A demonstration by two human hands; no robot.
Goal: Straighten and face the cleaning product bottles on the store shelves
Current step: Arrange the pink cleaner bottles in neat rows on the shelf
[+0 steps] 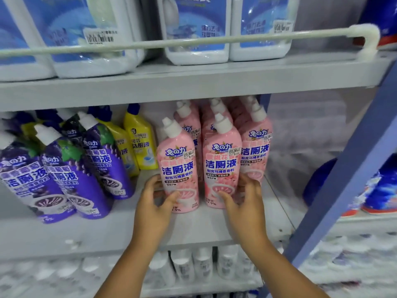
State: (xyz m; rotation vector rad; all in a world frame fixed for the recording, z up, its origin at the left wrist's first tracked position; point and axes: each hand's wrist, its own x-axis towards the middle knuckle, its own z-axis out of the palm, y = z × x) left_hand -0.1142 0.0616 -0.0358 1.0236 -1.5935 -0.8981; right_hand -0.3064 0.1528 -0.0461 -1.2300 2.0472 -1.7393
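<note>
Pink bottles of toilet cleaner stood in a cluster on the middle shelf (214,229), and the two at the front were each held near the base by a hand. The left hand (153,203) curled round the lower part of the front left pink bottle (179,168), thumb across its label and fingers wrapped behind its left side. The right hand (245,201) gripped the front right pink bottle (222,162) the same way, thumb on the front and fingers round the right side. Both bottles stood upright and just beside each other, labels facing out, white caps on top. Behind them more pink bottles (255,143) were packed close together, reaching back toward the rear of the shelf. To the left, well apart from the pink group, purple bottles (71,173) leaned in a loose row, with yellow bottles (140,143) behind them. On the upper shelf large white jugs with blue labels (193,29) sat behind a pale guard rail (214,39). A blue upright (348,179) framed the shelving at the right, and white bottles (202,263) showed blurred on the shelf below.
</note>
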